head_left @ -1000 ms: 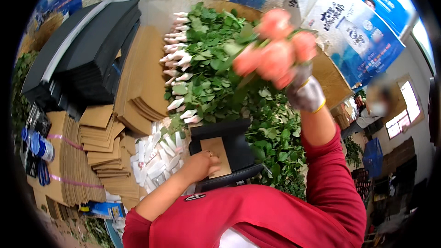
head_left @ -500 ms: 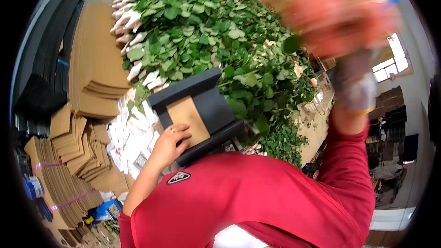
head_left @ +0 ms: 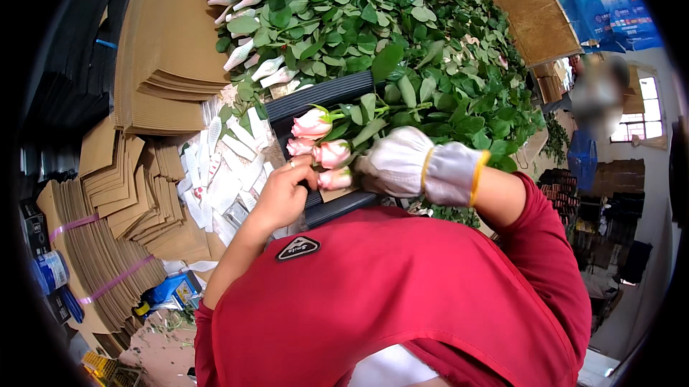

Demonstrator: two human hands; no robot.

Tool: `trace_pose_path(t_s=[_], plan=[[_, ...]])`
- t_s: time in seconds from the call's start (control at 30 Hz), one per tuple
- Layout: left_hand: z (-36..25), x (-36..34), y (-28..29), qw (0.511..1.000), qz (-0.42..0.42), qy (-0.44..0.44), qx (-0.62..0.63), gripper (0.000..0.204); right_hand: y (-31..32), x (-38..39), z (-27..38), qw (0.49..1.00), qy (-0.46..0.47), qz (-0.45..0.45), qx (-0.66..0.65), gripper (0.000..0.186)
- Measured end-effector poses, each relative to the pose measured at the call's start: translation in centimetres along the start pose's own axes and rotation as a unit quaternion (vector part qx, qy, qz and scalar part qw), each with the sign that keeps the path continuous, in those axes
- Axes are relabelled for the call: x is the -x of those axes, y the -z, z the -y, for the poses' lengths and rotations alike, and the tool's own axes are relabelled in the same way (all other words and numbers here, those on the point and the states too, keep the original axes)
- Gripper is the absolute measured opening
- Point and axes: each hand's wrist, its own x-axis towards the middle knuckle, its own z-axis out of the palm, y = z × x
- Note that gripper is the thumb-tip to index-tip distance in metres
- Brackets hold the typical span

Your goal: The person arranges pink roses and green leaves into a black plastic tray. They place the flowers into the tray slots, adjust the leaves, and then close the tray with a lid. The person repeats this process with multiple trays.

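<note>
Several pale pink roses (head_left: 313, 124) lie with their blooms side by side over a black ribbed trough (head_left: 326, 95). In a white glove with yellow trim, my right hand (head_left: 400, 164) is closed around the leafy stems just behind the blooms. My left hand (head_left: 284, 195), bare, has its fingers bent against the lower blooms from the left; its fingertips are partly hidden. A strip of brown cardboard (head_left: 337, 193) shows under the lowest bloom, and the flowers cover the rest of the trough's bed.
Beyond the trough lie many leafy stems (head_left: 445, 35) with white-netted buds (head_left: 240, 53) at their left ends. White mesh sleeves (head_left: 215, 179) are scattered beside my left arm. Cardboard stacks (head_left: 172, 35) stand at the left. A person (head_left: 599, 96) is blurred at the far right.
My gloved right hand has swung down from the upper right with the roses, which now rest over the trough. My left hand has gone from the cardboard to the blooms.
</note>
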Motion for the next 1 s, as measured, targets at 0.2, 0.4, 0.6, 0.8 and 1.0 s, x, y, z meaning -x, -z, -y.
trace_pose_path(t_s=[0.2,0.4,0.6,0.8,1.0], plan=[[-2.8,-0.2,-0.3,0.993,0.008,-0.095,-0.070,0.043,-0.6,0.3,-2.4,0.983,0.109,-0.080,-0.123,0.029],[-2.6,0.3,-1.8,0.962,-0.105,-0.156,-0.199,0.033,-3.3,-3.5,-0.3,0.989,-0.073,-0.095,0.089,0.022],[-3.1,0.0,-1.3,0.968,-0.070,-0.162,-0.176,0.030,-3.1,-2.9,-0.6,0.987,-0.001,-0.115,0.112,0.014],[-1.8,-0.1,-1.6,0.990,-0.045,-0.093,-0.097,0.051,-2.4,-5.3,0.1,0.979,-0.119,-0.128,0.107,0.017],[-2.3,0.2,-2.0,0.960,-0.068,-0.105,-0.249,0.056,-2.2,-4.8,-2.2,0.980,-0.105,-0.028,0.169,0.023]])
